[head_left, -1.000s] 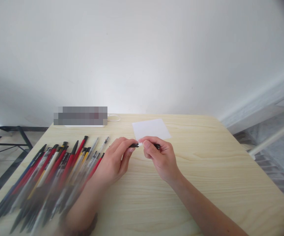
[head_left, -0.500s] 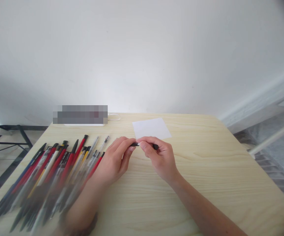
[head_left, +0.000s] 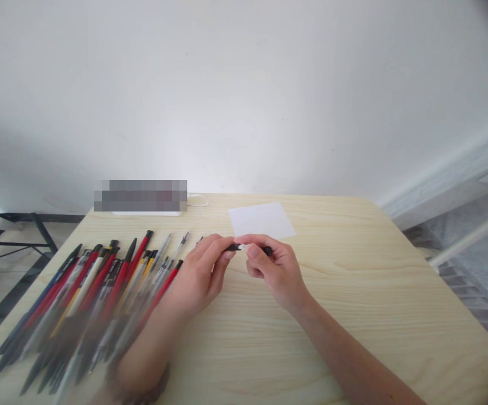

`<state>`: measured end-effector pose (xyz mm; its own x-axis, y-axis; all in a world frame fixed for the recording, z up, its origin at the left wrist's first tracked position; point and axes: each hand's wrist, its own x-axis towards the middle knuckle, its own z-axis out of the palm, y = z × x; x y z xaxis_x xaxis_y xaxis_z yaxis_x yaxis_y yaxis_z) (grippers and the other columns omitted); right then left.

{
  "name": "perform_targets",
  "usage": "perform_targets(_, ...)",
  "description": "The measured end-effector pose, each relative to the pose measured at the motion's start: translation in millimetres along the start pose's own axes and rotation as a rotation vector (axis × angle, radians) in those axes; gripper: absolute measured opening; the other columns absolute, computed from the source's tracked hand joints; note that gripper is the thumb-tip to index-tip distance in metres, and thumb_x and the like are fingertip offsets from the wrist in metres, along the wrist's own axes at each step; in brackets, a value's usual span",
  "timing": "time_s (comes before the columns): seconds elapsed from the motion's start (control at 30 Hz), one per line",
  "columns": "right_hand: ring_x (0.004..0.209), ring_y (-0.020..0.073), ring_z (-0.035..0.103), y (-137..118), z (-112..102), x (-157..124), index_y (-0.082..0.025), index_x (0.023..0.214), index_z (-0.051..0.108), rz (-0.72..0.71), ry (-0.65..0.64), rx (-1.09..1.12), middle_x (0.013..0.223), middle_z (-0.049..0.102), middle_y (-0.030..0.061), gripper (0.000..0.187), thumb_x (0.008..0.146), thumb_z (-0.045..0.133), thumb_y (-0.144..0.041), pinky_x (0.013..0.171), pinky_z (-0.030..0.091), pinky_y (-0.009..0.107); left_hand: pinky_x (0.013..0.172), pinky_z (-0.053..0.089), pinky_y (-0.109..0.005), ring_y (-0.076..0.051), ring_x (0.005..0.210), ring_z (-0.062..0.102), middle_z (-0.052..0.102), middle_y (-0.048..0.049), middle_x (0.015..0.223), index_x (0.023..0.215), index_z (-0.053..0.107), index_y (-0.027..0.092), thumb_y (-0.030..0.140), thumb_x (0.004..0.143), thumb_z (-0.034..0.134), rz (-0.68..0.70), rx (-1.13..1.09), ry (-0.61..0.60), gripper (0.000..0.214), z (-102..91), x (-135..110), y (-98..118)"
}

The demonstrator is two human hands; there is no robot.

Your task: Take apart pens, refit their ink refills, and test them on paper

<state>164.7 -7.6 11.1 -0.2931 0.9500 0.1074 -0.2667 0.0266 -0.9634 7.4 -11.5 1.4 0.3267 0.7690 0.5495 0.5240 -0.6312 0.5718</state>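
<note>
Both hands meet over the middle of a light wooden table (head_left: 353, 315). My left hand (head_left: 197, 275) pinches the left end of a small black and white pen (head_left: 240, 247). My right hand (head_left: 275, 270) is closed around the pen's right part, thumb on top. The pen lies level between the two hands, just in front of a white sheet of paper (head_left: 261, 220). Most of the pen is hidden by the fingers.
A row of several pens (head_left: 87, 298), red, black, blue, yellow and clear, lies fanned out on the table's left side under my left forearm. A white flat device (head_left: 146, 212) with a cable sits at the back edge by the wall.
My right thumb has slid slightly right along the pen, showing a bit more of its white middle. Both hands keep their hold and stay in place.
</note>
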Motion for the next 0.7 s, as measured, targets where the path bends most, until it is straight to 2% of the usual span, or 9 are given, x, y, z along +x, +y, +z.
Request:
perform_targets(0.17,0.052,0.0084,0.024,-4.1,-3.2,1.5,-0.021,0.106,0.058,0.018,0.036,0.126,0.061,0.029,-0.0049,0.029,0.085,0.045,-0.038,0.046,0.022,0.023,0.069,0.042,-0.026,-0.014,0.076,0.053,0.057,-0.0041,0.084,0.105,0.050,0.018,0.014,0.090,0.040,-0.041,-0.008,-0.001,0.019,0.3,-0.5,0.6)
perform_targets(0.3,0.054,0.0081,0.026,-5.2,-7.8,3.1,-0.021,0.096,0.053,0.023,0.067,0.171,0.068,0.037,-0.0035,0.017,0.086,0.044,-0.030,0.048,0.024,0.022,0.070,0.042,-0.027,-0.015,0.076,0.053,0.057,-0.0044,0.083,0.106,0.051,0.018,0.015,0.090,0.040,-0.053,0.012,-0.002,0.019,0.8,-0.4,-0.6)
perform_targets(0.4,0.053,0.0077,0.027,-3.4,-9.2,3.1,-0.021,0.092,0.051,-0.012,0.048,0.082,0.068,0.041,-0.0032,0.016,0.090,0.040,-0.033,0.048,0.026,0.022,0.070,0.042,-0.027,-0.015,0.076,0.053,0.057,-0.0046,0.083,0.106,0.051,0.018,0.015,0.090,0.040,-0.046,0.012,0.005,0.019,1.1,0.1,-1.5)
perform_targets(0.53,0.066,0.0113,0.044,-3.9,-12.1,1.7,-0.020,0.090,0.057,-0.145,0.061,-0.201,0.082,0.052,0.0024,0.023,0.089,0.042,-0.038,0.062,0.039,0.027,0.069,0.042,-0.025,-0.014,0.075,0.053,0.057,-0.0036,0.082,0.105,0.051,0.017,0.014,0.090,0.041,-0.031,0.018,0.011,0.019,1.3,0.8,-2.2)
perform_targets(0.6,0.074,0.0124,0.046,-4.6,-15.3,1.2,-0.022,0.091,0.062,-0.201,0.099,-0.315,0.089,0.050,0.0033,0.024,0.088,0.045,-0.039,0.067,0.040,0.027,0.068,0.041,-0.025,-0.014,0.075,0.053,0.056,-0.0035,0.082,0.105,0.051,0.017,0.013,0.089,0.042,-0.030,0.023,0.007,0.019,1.5,0.9,-2.6)
perform_targets(0.7,0.069,0.0117,0.044,-2.8,-21.0,1.2,-0.025,0.095,0.065,-0.203,0.141,-0.316,0.083,0.047,0.0015,0.025,0.086,0.048,-0.041,0.063,0.039,0.026,0.068,0.041,-0.025,-0.014,0.075,0.052,0.056,-0.0036,0.082,0.105,0.051,0.017,0.014,0.089,0.042,-0.038,0.024,0.003,0.018,1.7,0.7,-3.1)
